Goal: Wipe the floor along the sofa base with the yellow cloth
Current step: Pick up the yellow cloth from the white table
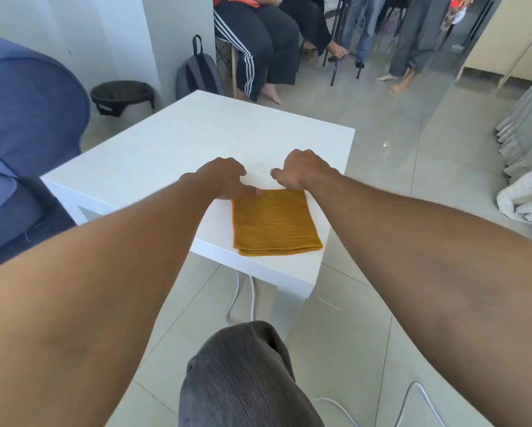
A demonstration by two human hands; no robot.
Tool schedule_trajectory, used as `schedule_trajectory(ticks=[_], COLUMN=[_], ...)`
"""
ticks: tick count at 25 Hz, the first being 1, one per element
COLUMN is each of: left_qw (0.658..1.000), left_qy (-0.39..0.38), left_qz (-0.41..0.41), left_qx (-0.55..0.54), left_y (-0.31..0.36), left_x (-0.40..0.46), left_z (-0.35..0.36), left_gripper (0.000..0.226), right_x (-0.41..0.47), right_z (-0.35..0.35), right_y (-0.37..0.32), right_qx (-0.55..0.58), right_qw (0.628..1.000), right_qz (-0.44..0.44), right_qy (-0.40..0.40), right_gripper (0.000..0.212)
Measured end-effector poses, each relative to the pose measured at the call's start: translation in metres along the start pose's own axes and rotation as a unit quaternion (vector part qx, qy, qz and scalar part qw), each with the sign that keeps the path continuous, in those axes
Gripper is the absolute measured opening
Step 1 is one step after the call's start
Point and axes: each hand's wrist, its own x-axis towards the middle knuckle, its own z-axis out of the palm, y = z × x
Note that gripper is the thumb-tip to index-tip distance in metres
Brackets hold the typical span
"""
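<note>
The yellow cloth [274, 221] lies folded flat on the near right part of a white table [172, 149]. My left hand [224, 178] rests at the cloth's far left corner, fingers spread and curved down, fingertips touching that corner. My right hand [301, 169] is at the cloth's far right corner, fingers curled under and hidden, thumb pointing left. The blue sofa [21, 134] stands to the left of the table; its base is out of sight behind the table and my left arm.
White cables [243, 297] run over the grey tiled floor [397, 167] under and in front of the table. My knee [243, 377] is just below. A black bin [121, 97] and a backpack [198, 73] stand behind; several people's legs at the back, curtains on the right.
</note>
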Motion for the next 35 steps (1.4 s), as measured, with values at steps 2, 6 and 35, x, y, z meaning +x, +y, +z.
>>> schedule_trajectory(ticks=[2, 6, 35], left_qw=[1.0, 0.997, 0.983], left_qy=[-0.012, -0.026, 0.109], left_qz=[0.003, 0.002, -0.098], left_qx=[0.024, 0.077, 0.107], left_y=[0.009, 0.02, -0.025], left_x=[-0.008, -0.016, -0.152], left_z=[-0.001, -0.001, -0.071], left_gripper=[0.074, 0.065, 0.037], right_x=[-0.005, -0.013, -0.114], right_z=[-0.001, 0.005, -0.043], right_y=[0.009, 0.024, -0.072], right_qx=[-0.012, -0.016, 0.034], right_qw=[1.0, 0.998, 0.977], right_qz=[-0.02, -0.042, -0.184], right_qy=[-0.013, -0.051, 0.099], right_gripper=[0.04, 0.057, 0.012])
